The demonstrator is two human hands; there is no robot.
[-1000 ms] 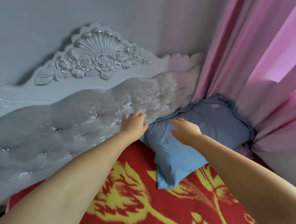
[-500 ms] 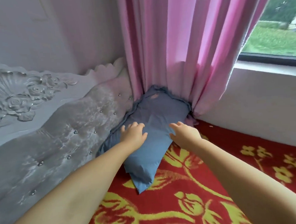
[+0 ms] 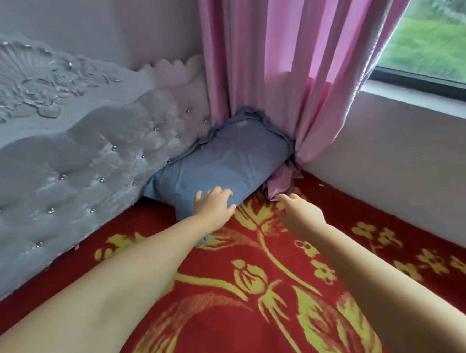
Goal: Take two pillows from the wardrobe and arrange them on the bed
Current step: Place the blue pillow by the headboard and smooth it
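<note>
A blue pillow (image 3: pixel 225 160) lies in the corner of the bed, leaning against the grey tufted headboard (image 3: pixel 70 170) and the pink curtain (image 3: pixel 282 64). My left hand (image 3: pixel 214 206) rests on the pillow's near edge, fingers spread flat on the fabric. My right hand (image 3: pixel 301 213) hovers just off the pillow to its right, fingers apart, over the red and yellow bed cover (image 3: pixel 260 283) and close to the curtain's bunched hem (image 3: pixel 280 185). Only one pillow is in view.
A plain wall (image 3: pixel 403 171) runs along the right side of the bed under a window sill (image 3: pixel 423 87). The carved headboard top (image 3: pixel 29 77) rises at the left.
The view swung right, bringing the window in. My left hand slid from the pillow's middle to its near edge, and my right hand came off the pillow toward the curtain hem.
</note>
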